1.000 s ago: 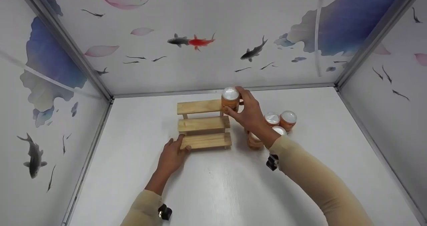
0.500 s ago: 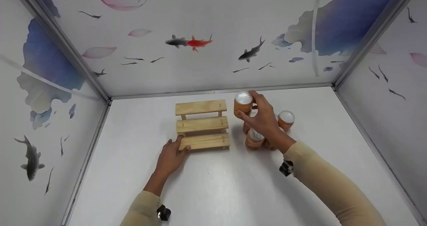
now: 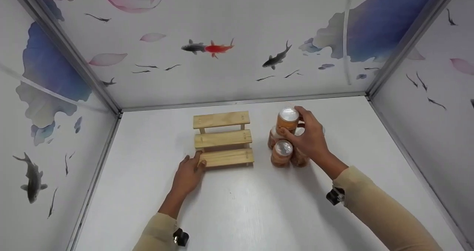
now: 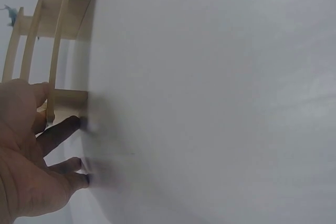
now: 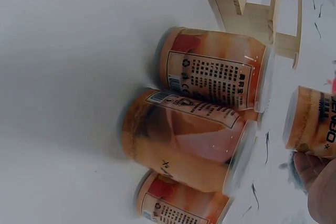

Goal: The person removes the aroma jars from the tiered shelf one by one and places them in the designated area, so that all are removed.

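The right hand (image 3: 311, 140) grips an orange drink can (image 3: 287, 120) by its sides, held above a cluster of matching cans (image 3: 282, 153) right of the three-step wooden rack (image 3: 222, 140). The left hand (image 3: 189, 173) rests with relaxed fingers against the rack's lowest step, on the white table (image 3: 259, 214).

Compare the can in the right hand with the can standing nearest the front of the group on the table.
The held can is lifted above the group, gripped by the right hand; the front can stands on the white table, with no fingers around it. The held can sits farther back, the front can nearest the camera. Both are upright, orange, with silver tops.
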Demonstrator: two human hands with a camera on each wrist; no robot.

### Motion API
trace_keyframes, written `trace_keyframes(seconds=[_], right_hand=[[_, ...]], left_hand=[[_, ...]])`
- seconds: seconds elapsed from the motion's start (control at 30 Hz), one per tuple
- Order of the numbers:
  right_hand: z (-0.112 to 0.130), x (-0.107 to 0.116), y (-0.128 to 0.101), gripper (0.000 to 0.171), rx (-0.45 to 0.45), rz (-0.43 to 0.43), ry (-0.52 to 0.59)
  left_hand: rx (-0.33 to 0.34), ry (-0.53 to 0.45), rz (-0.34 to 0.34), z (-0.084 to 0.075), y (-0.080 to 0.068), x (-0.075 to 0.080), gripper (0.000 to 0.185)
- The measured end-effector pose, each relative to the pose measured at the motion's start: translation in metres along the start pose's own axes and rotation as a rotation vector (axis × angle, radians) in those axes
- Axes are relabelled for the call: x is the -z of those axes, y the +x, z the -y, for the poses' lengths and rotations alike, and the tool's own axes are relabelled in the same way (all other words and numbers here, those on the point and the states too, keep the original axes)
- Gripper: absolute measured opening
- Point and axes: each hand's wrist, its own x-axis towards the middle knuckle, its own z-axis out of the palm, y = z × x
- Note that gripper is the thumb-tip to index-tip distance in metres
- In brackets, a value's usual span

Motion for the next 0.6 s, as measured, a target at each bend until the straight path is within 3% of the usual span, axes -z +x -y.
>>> trace_keyframes(seconds=[0.23,0.6], right_hand=[[-0.008,0.018,-0.012,0.079,-0.015,-0.017,-0.045],[-0.02,0.039,-0.029,0.081,-0.029,-0.049,-0.077]], left_hand=[[-0.035,-0.013,-0.033,0.006,0.002,-0.002,0.057],[0.043,0.021,0.032,0.0,0.003,0.001,0.06]])
